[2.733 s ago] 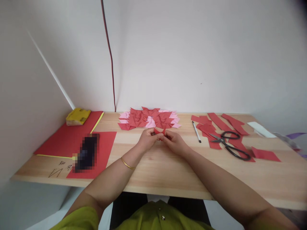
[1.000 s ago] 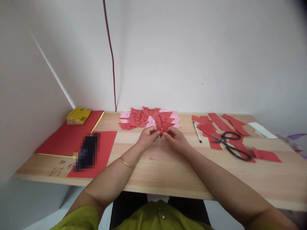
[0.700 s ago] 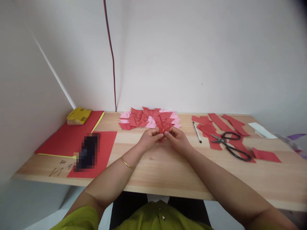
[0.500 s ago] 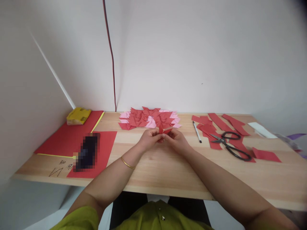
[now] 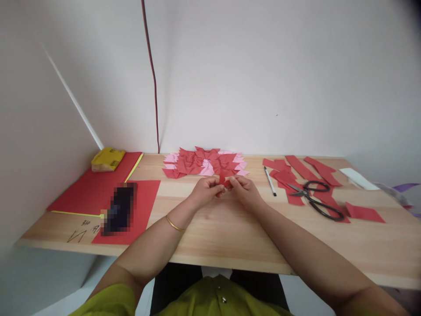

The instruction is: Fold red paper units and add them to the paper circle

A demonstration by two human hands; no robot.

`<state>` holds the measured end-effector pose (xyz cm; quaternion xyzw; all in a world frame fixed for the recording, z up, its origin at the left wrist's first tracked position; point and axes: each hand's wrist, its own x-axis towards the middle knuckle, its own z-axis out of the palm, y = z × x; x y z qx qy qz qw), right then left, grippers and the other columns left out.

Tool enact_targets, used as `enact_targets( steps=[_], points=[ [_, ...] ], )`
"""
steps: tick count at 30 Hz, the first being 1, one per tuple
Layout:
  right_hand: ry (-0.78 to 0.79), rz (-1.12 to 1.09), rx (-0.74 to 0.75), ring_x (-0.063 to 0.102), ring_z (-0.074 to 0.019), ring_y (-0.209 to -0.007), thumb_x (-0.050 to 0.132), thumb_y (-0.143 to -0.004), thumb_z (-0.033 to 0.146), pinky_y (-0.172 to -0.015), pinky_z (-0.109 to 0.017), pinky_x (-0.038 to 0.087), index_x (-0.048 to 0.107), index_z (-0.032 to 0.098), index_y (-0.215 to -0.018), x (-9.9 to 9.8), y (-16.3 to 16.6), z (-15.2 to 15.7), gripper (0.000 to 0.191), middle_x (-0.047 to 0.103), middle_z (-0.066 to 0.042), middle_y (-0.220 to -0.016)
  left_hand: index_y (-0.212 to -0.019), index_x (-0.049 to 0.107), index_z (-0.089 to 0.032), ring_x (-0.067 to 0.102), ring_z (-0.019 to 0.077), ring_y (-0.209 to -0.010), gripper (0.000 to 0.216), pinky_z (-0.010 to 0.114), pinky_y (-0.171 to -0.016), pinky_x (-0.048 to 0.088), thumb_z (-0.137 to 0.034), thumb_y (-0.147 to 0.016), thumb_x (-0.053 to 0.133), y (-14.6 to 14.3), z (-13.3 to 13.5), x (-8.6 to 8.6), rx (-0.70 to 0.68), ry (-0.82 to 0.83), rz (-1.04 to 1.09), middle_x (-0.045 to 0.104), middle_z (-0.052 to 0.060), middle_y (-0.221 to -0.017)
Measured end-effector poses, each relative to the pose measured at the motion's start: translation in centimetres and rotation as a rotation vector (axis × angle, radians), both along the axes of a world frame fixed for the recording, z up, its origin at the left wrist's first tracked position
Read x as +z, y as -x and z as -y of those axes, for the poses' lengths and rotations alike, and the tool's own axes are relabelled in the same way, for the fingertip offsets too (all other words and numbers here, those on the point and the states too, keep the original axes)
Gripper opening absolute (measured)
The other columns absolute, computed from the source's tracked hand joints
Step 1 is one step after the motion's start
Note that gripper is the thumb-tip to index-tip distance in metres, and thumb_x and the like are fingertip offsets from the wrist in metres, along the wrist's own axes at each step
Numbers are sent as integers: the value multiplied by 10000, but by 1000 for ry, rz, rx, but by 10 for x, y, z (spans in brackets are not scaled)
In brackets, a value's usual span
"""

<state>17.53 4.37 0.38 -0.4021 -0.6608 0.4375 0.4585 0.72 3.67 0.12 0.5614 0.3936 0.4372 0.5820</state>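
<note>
Between my fingertips is a small piece of red folded paper (image 5: 222, 176), partly covered by the fingers. My left hand (image 5: 208, 191) pinches it from the left, thumb toward the middle. From the other side my right hand (image 5: 242, 192) is closed on the same piece, its thumb and forefinger at the paper's edge. Just beyond the hands, a pile of red and pink folded paper pieces (image 5: 200, 161) lies along the wall.
Right of the hands are a pen (image 5: 270, 181), cut red paper strips (image 5: 297, 170), black-handled scissors (image 5: 305, 193) and a white strip (image 5: 358, 179). Leftward lie red sheets (image 5: 88, 188), a yellow packet (image 5: 108, 159) and a blurred dark object (image 5: 119, 208) on the wooden table (image 5: 210, 237).
My right thumb and fingers have shifted slightly up and right on the paper, and the piece has changed its angle. The left hand stays nearly in place.
</note>
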Motion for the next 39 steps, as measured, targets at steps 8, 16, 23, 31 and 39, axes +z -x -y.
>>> enact_targets(
  steps=[8,16,23,31,39],
  points=[
    [18,-58,114,597,-155,-705,662,-753,374,-698,-293,471,626,182,-739,-4,0,-4,196,648,-20,-733,-652,620,-133,476,92,-585,165,210,-568,348,-234,-766,558,0,2,3,18,-299,-421,546,-14,-599],
    [-175,195,46,585,-164,-707,627,-789,347,-635,-270,451,642,178,-731,0,-2,-2,179,650,-41,-737,-662,627,-139,473,99,-599,180,209,-579,339,-198,-788,512,0,4,4,3,-421,-541,562,-8,-614],
    [-258,306,26,531,-143,-591,420,-908,381,-571,-260,387,590,172,-635,4,-3,0,383,593,-21,-611,-636,602,-143,453,100,-591,135,214,-586,333,-158,-752,534,2,4,10,-71,-397,-565,515,-23,-589],
    [-132,196,84,570,-158,-678,545,-829,420,-618,-265,436,619,177,-712,2,-3,-3,280,641,-31,-711,-637,601,-134,428,92,-569,163,217,-553,303,-203,-768,535,3,2,6,-11,-337,-563,512,-24,-582],
    [-254,299,7,486,-126,-573,468,-882,368,-558,-250,368,539,177,-603,1,-2,-1,345,542,0,-581,-701,629,-148,467,101,-600,119,216,-585,340,-166,-760,527,2,3,7,-66,-384,-567,558,-19,-627]
  ],
)
